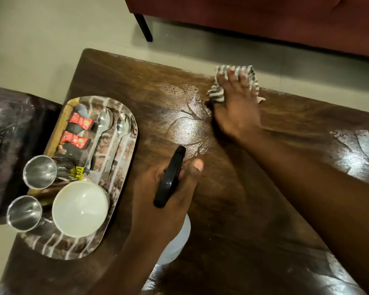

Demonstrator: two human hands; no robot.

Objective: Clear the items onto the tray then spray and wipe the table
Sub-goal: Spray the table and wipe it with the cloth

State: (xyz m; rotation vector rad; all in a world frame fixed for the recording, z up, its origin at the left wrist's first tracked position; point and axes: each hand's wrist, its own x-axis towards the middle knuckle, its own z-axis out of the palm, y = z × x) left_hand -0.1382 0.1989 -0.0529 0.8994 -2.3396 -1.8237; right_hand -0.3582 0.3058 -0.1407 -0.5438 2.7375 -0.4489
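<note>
1. Right hand (235, 103): fingers spread flat, pressing a striped cloth (218, 90) onto the table (243, 199) at its far edge.
2. Left hand (164, 201): closed around a spray bottle (168, 177), black nozzle pointing away; pale body shows beneath the hand.
3. Table: wet streaks between and right of the hands.
4. Tray (124, 167): on the table's left end, holding two spoons (102, 128), two steel cups (39, 172), a white bowl (80, 208) and red sachets (81, 121).

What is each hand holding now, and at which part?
The left hand grips the spray bottle around its black trigger head. The right hand presses flat on the striped cloth, fingers spread over it.
</note>
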